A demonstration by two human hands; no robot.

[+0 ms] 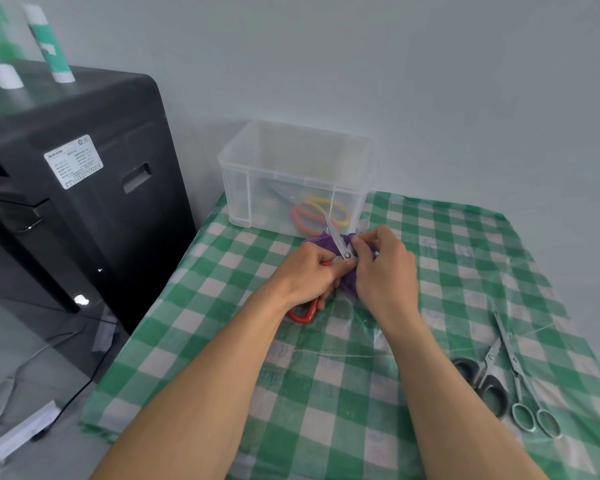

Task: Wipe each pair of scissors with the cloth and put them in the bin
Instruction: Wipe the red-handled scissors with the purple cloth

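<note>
Your left hand (309, 271) has its grip closed round the red-handled scissors (338, 240): one red loop pokes out below your palm and the blades point up and away toward the bin (243, 188). Your right hand (385, 268) grips the purple cloth (321, 242), fingers pinching it against the scissors near the pivot screw. All this is over the green-checked worktop (326, 382), just in front of the clear bin. Inside the bin lie yellow- and red-handled scissors (312, 213). Off to your right, black-handled scissors (482, 382) and an all-metal pair (520, 382) lie side by side on the worktop, well apart from your hands.
</note>
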